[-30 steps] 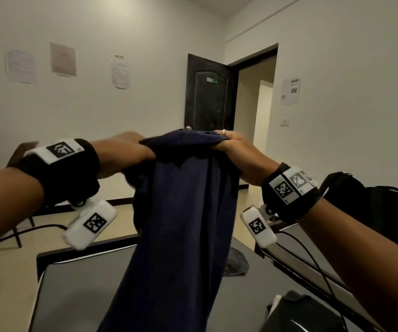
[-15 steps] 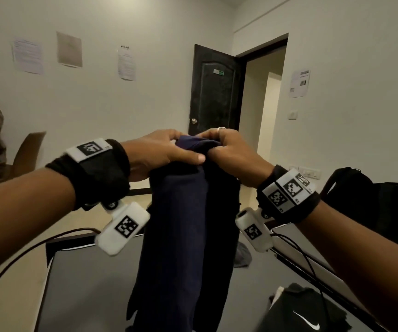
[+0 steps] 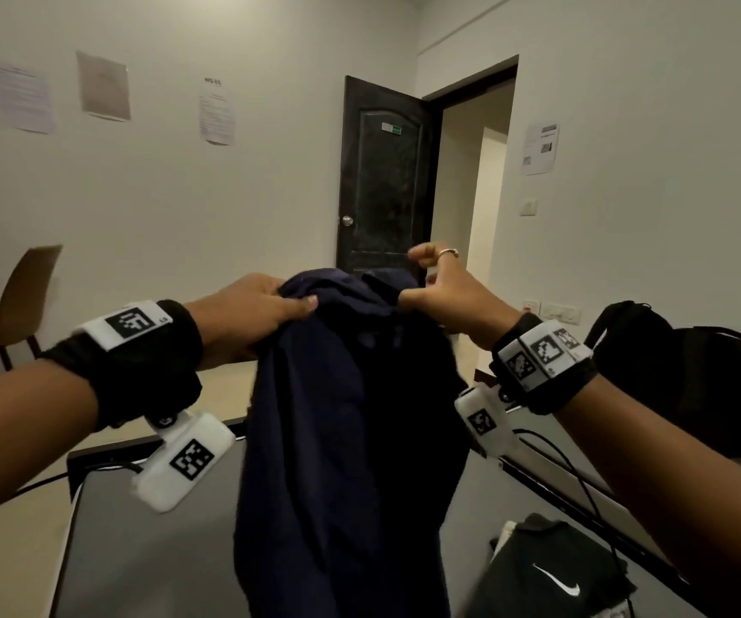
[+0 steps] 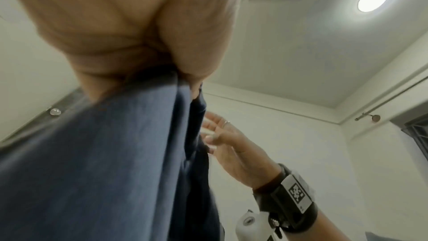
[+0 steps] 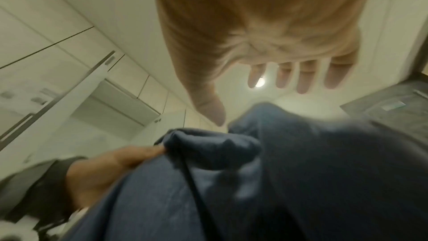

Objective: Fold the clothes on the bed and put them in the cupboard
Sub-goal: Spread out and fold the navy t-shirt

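Left grip point(image 3: 252, 307) pinches navy garment's point(image 3: 341, 439) top (hanging below); right grip point(image 3: 440, 292) apparently spread.

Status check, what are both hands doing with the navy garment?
Left hand grips navy garment at top. Right hand open, fingers spread. Garment hangs over the bed.

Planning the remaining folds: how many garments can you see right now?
2: a navy garment held up by the left hand, and a black garment lying on the bed. Others may be hidden.

obstacles: hanging garment point(image 3: 341, 439) between wrists | black bag point(image 3: 680, 372) right
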Action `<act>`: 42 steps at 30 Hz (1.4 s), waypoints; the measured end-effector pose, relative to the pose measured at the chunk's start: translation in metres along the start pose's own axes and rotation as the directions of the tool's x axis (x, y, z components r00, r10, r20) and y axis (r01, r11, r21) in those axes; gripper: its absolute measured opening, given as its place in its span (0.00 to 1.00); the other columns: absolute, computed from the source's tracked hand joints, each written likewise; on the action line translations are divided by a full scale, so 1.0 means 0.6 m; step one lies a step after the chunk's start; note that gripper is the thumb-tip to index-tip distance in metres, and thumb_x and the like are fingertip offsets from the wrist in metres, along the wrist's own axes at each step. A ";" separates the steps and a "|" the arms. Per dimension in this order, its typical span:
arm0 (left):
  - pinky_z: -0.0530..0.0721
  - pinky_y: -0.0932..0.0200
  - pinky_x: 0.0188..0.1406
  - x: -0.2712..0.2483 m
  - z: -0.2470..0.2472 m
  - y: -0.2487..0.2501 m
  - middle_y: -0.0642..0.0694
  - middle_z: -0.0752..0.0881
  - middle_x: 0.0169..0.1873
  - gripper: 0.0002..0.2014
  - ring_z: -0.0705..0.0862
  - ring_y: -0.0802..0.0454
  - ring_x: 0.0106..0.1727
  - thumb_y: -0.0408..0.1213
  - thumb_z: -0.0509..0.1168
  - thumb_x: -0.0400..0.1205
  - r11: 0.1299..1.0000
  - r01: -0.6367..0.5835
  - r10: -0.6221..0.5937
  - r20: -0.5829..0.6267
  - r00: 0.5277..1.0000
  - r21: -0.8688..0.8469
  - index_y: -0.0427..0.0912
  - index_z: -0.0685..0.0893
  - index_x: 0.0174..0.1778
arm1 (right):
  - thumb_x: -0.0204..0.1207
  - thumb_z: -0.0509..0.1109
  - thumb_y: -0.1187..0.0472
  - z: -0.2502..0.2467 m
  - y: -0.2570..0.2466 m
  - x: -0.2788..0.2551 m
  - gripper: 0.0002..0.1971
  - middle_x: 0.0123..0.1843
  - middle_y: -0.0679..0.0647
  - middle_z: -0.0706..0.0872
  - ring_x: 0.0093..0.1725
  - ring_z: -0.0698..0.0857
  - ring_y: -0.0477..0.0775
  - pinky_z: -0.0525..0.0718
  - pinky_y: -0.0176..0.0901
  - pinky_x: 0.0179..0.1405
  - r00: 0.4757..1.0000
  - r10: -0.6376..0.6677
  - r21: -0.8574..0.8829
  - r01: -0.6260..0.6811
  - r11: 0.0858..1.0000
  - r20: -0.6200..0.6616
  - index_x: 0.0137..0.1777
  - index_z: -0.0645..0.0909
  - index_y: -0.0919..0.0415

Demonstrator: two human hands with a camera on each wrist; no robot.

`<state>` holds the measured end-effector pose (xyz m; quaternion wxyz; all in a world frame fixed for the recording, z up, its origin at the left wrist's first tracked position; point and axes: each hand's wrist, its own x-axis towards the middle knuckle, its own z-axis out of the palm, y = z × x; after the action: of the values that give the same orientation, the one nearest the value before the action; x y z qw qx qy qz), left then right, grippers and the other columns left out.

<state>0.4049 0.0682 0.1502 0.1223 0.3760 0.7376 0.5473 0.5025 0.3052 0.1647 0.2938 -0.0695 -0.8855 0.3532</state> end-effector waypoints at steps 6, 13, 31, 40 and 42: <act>0.89 0.41 0.57 0.002 0.028 0.009 0.39 0.92 0.43 0.12 0.91 0.39 0.48 0.44 0.75 0.79 0.972 -0.183 0.172 0.081 0.982 0.146 0.39 0.90 0.50 | 0.69 0.84 0.65 0.070 -0.042 -0.037 0.58 0.74 0.47 0.73 0.75 0.77 0.48 0.78 0.45 0.75 0.872 -0.339 0.128 0.314 0.941 0.353 0.88 0.46 0.40; 0.90 0.48 0.52 -0.002 -0.009 -0.005 0.42 0.92 0.47 0.18 0.91 0.42 0.50 0.37 0.81 0.71 0.935 -0.079 0.010 0.197 0.980 0.345 0.44 0.87 0.55 | 0.76 0.79 0.59 0.064 -0.049 -0.010 0.16 0.52 0.52 0.90 0.50 0.90 0.49 0.90 0.44 0.54 0.872 -0.223 -0.064 0.277 0.959 0.435 0.63 0.84 0.58; 0.90 0.54 0.35 0.021 -0.195 0.060 0.28 0.89 0.45 0.18 0.89 0.36 0.42 0.09 0.56 0.75 0.925 0.011 0.060 -0.174 0.983 0.381 0.28 0.87 0.49 | 0.82 0.67 0.69 -0.102 0.026 0.089 0.11 0.55 0.65 0.85 0.54 0.85 0.61 0.86 0.56 0.62 0.996 -0.090 0.348 0.093 0.933 -0.027 0.63 0.78 0.67; 0.78 0.59 0.32 0.010 -0.185 0.108 0.32 0.81 0.38 0.16 0.80 0.40 0.33 0.17 0.56 0.72 0.930 0.025 0.116 -0.359 0.926 0.367 0.25 0.82 0.51 | 0.89 0.57 0.45 -0.068 0.010 0.091 0.20 0.61 0.57 0.88 0.59 0.88 0.53 0.86 0.44 0.61 0.982 -0.122 0.012 0.121 0.993 0.145 0.65 0.82 0.58; 0.81 0.61 0.21 -0.001 -0.185 0.108 0.34 0.82 0.38 0.10 0.80 0.43 0.27 0.23 0.62 0.75 0.961 -0.002 0.111 -0.383 0.917 0.275 0.33 0.84 0.50 | 0.88 0.58 0.43 -0.074 0.012 0.084 0.20 0.56 0.54 0.90 0.54 0.89 0.50 0.87 0.40 0.54 0.976 -0.085 0.047 0.077 0.996 0.201 0.60 0.84 0.57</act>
<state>0.3667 -0.0037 0.2494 -0.0970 0.2925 0.8032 0.5098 0.4860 0.3532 0.2096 0.2174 0.0090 -0.9058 0.3635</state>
